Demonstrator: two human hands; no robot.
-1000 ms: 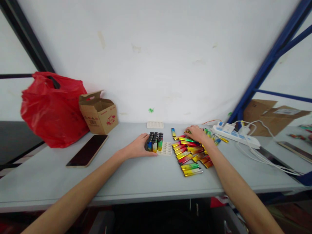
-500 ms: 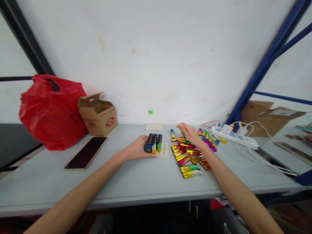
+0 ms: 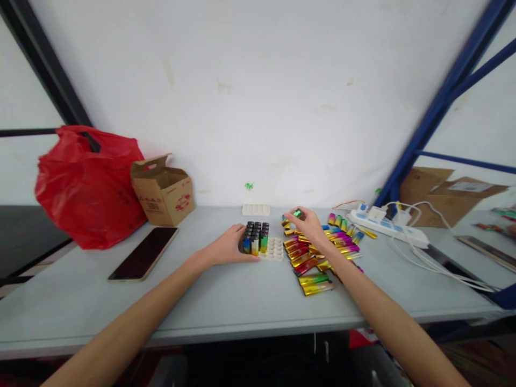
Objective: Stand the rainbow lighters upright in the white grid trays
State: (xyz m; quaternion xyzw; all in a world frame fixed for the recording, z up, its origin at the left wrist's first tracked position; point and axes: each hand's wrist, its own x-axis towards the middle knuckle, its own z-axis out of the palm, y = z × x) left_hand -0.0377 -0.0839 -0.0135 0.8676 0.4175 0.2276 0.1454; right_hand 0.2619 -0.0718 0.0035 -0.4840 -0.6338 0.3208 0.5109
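Observation:
A white tray (image 3: pixel 276 249) on the grey table (image 3: pixel 226 295) holds several upright lighters (image 3: pixel 255 236) with black tops in its left part. My left hand (image 3: pixel 226 247) rests against the tray's left side, fingers curled round the standing lighters. To the right lies a heap of shiny multicoloured lighters (image 3: pixel 314 258). My right hand (image 3: pixel 306 223) hovers over the far edge of that heap, pinching one green lighter (image 3: pixel 298 213) between its fingertips.
A second white tray (image 3: pixel 255 209) lies by the wall. A dark phone (image 3: pixel 144 253), a cardboard box (image 3: pixel 163 189) and a red plastic bag (image 3: pixel 88 185) stand at the left. A white power strip (image 3: pixel 387 226) with cables lies at the right, by a blue rack post (image 3: pixel 435 102).
My right hand has risen from the heap with a green lighter and moved left toward the tray. My left hand has stayed by the tray.

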